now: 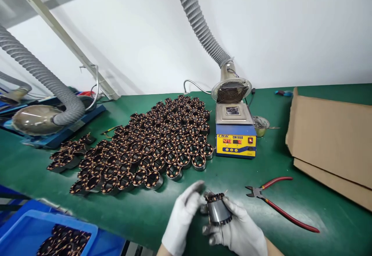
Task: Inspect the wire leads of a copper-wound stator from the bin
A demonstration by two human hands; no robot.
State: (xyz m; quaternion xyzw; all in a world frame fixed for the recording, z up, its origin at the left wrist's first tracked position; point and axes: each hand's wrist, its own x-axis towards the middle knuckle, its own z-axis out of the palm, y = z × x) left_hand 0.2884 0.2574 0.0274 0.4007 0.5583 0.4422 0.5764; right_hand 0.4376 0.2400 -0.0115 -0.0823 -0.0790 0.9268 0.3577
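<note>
Both my hands wear white gloves and meet low at the frame's centre. My right hand [238, 230] cradles a motor stator [217, 209], a dark metal cylinder with copper windings at its top. My left hand [183, 217] touches the stator's upper left edge with its fingertips. Red-handled cutters [279, 203] lie on the green mat [145, 209] just right of my hands. A large block of several identical stators [151, 143] stands in rows beyond my hands.
A yellow-and-blue solder pot [235, 132] stands behind, under a fume hose with a fan hood [231, 90]. A small metal bowl [260, 125] sits beside it. Cardboard sheets [331, 143] lie at right. A blue bin [55, 236] with more stators is at lower left.
</note>
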